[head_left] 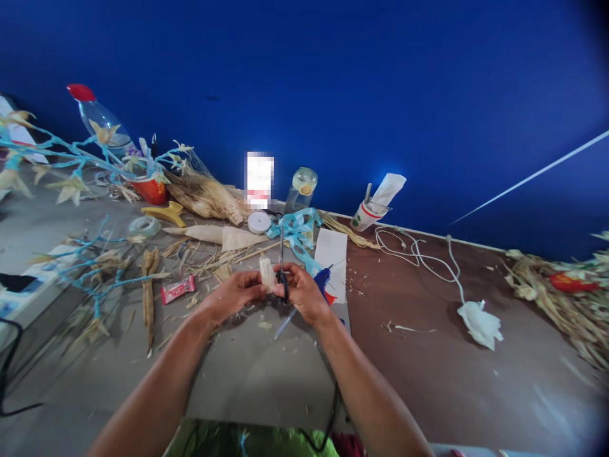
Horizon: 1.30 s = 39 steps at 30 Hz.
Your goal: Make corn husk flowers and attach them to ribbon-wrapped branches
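Note:
Between the fingers of my left hand point(240, 292) is a small pale piece of dried husk point(267, 273), held upright. My right hand point(304, 292) grips dark-handled scissors point(282, 279), their blades pointing away from me beside the husk piece. Just past my right hand lies a blue glue gun point(322, 278), partly over a white sheet point(332, 247). A clear glue stick point(285, 322) shows below that hand. Light blue ribbon point(299, 230) is bunched beyond the scissors. Small husk scraps point(264, 325) lie on the grey table below my hands.
Blue-wrapped branches with husk flowers point(71, 187) spread at left, near a red pot point(150, 189) and a plastic bottle point(104, 120). Dried husks point(204, 193) and a glass jar point(301, 189) stand behind. A paper cup point(365, 216), white cable point(428, 263) and crumpled tissue point(480, 324) are at right.

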{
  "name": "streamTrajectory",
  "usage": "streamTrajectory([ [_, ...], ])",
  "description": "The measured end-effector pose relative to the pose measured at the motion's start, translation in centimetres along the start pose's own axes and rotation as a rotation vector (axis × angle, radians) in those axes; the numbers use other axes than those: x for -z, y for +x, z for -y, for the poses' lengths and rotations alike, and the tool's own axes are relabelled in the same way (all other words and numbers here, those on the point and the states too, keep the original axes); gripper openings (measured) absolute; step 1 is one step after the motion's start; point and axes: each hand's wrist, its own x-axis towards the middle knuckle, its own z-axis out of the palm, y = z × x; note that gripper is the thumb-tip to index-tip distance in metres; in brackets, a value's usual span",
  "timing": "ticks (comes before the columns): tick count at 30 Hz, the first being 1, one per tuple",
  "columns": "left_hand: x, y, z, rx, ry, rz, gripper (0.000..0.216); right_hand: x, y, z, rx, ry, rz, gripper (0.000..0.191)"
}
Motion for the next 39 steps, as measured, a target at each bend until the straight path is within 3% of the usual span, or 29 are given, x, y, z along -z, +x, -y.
streamTrajectory([
  [7, 0.6, 0.0, 1.0, 0.013, -0.143, 0.080, 0.024, 0.2, 0.0, -0.1, -0.051, 0.112, 0.064, 0.043],
  [12, 0.6, -0.2, 1.0, 0.027, -0.089, 0.078, 0.026, 0.5, 0.2, -0.4, -0.097, 0.147, 0.073, 0.044],
  [18, -0.1, 0.1, 0.4, -0.007, 0.025, -0.011, 0.031, 0.1, 0.2, -0.1, -0.032, 0.091, -0.022, 0.044],
  [25, -0.2, 0.3, 0.4, -0.021, 0.060, -0.015, 0.034, -0.4, 0.1, -0.2, 0.002, 0.049, -0.089, 0.044],
  [33, 0.3, -0.2, 0.8, -0.018, -0.146, 0.045, 0.023, 0.0, 0.0, 0.2, -0.104, 0.199, 0.003, 0.043],
  [39, 0.4, -0.6, 0.4, -0.030, -0.150, 0.044, 0.020, 1.1, -0.1, 1.3, -0.043, 0.161, 0.039, 0.042],
])
